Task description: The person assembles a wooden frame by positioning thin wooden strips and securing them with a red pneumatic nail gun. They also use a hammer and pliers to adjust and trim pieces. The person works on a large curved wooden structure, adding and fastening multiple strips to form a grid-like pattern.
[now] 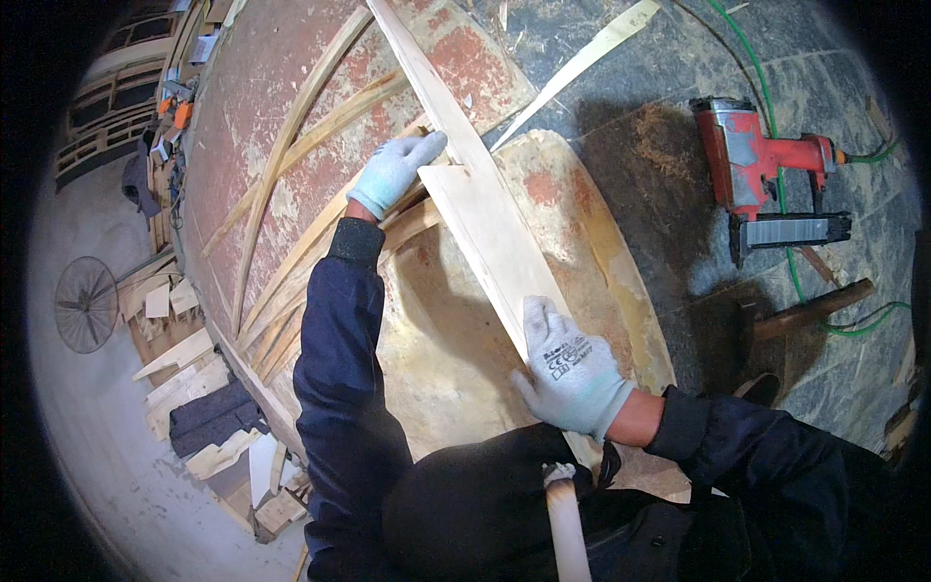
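A long pale wooden board (504, 228) lies slantwise before me, with a wide near part, a step in its left edge and a narrower far part. My right hand (574, 373), in a white knit glove, is closed round the near part, its thumb at the left edge. At the step is my left hand (393, 175), gloved alike, with its thumb and fingers closed on the left edge; some fingertips are hidden. Beneath the board is a worn, stained work surface (456, 349). Thin curved wooden strips (291, 136) lie left of and beyond my left hand.
A red nail gun (766, 165) lies at the right, joined to a green air hose (761, 58). A pale strip (592, 63) lies at the far side. Wood offcuts (184, 369) and a round fan (87, 303) are at the left. A cigarette (567, 529) juts up from the lower edge.
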A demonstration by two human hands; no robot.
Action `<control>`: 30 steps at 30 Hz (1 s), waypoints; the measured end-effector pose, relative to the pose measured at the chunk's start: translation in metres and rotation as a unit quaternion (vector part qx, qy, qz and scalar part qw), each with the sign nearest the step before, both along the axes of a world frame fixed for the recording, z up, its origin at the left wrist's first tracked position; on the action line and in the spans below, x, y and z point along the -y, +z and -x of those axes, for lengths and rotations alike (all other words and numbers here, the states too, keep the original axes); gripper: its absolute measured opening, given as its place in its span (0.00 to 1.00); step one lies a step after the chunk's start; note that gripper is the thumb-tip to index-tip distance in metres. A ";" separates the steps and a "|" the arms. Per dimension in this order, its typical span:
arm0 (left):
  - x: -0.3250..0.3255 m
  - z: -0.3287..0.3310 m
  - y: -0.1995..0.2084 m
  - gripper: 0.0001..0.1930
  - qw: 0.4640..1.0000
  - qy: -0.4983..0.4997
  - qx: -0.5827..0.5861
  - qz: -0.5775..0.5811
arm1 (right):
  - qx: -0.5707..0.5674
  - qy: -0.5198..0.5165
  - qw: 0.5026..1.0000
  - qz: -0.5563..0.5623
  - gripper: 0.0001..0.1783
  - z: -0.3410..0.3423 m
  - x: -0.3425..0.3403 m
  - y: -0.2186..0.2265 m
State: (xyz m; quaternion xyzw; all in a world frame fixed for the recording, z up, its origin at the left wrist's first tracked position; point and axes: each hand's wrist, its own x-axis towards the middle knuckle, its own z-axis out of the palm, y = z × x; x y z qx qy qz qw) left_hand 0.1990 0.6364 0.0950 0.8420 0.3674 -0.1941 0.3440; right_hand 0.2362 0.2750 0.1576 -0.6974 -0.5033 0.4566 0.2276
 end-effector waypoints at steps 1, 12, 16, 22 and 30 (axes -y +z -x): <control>-0.001 0.001 0.000 0.34 1.000 0.002 -0.004 0.002 | 0.007 0.007 1.000 0.010 0.50 0.000 0.000 0.002; -0.005 0.002 -0.009 0.31 0.992 0.067 0.010 0.105 | 0.336 -0.217 0.906 -0.141 0.22 -0.227 0.039 -0.056; 0.000 0.006 -0.002 0.32 0.995 -0.013 0.088 0.033 | 0.494 -0.105 0.863 -0.015 0.30 -0.317 0.102 -0.115; -0.004 0.001 -0.001 0.40 0.999 -0.047 -0.008 0.007 | 0.518 0.005 0.852 0.079 0.30 -0.355 0.116 -0.172; -0.010 0.004 -0.013 0.45 0.995 -0.092 0.020 -0.030 | 0.444 0.002 0.881 0.165 0.24 -0.326 0.122 -0.111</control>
